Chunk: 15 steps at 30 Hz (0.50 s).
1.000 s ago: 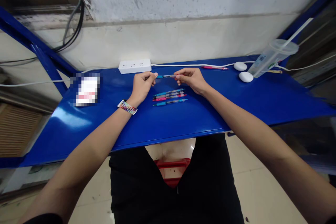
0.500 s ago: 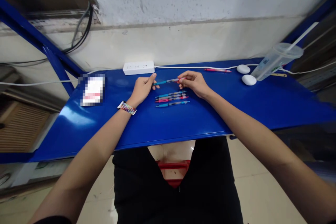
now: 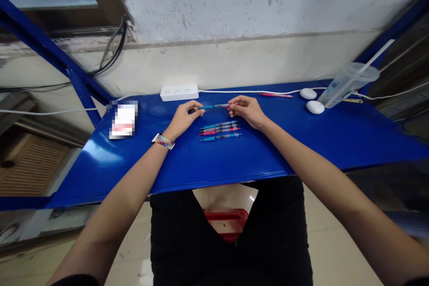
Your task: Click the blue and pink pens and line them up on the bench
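A pen [image 3: 214, 107] with a blue grip at its left and a red end at its right is held level above the table. My left hand [image 3: 185, 118] pinches the blue end between thumb and fingers. At the other end, my right hand [image 3: 248, 110] is closed on the red part. Just below the hands, several pens lie side by side in a row. Among them are a blue pen [image 3: 217, 124] at the back, a pink pen [image 3: 219, 131] and another blue pen [image 3: 221, 136] in front.
On the blue table [image 3: 187, 165], a white power strip [image 3: 179, 92] stands against the wall. A red pen [image 3: 276, 95] lies at the back, near two white rounded objects [image 3: 315, 107] and a clear cup with a straw [image 3: 345, 85]. A blurred white packet [image 3: 123, 120] is at left.
My left fingers have shifted from a looser hold to a pinch on the pen's blue end. My right hand keeps its grip. The whole view has tilted slightly upward.
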### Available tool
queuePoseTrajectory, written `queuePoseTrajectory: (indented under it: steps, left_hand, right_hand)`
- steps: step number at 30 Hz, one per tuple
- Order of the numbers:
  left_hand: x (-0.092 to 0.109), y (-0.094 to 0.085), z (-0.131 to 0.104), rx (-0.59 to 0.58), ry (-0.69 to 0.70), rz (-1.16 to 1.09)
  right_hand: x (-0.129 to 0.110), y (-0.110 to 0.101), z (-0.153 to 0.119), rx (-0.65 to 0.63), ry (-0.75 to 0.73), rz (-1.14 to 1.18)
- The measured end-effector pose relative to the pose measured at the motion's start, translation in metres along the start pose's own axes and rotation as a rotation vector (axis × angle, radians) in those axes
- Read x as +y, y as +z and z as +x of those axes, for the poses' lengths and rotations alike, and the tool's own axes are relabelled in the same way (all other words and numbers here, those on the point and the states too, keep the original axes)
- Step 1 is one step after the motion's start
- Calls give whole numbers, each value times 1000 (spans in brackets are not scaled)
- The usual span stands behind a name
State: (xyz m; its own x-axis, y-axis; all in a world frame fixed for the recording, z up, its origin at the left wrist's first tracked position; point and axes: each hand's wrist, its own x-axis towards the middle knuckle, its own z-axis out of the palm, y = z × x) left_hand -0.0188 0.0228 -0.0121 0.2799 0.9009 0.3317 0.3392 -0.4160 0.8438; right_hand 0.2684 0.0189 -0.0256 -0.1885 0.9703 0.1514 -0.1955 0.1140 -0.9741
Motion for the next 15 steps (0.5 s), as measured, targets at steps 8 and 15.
queuePoseTrajectory:
  steps: [8,15]
  left_hand:
    - [-2,-1,2,50,-33,-4]
    - [-11,-2,5,141,-61,-139]
  right_hand:
    - [-6,-2,1,-15,39,79]
    - [-3,-9,5,26,60,144]
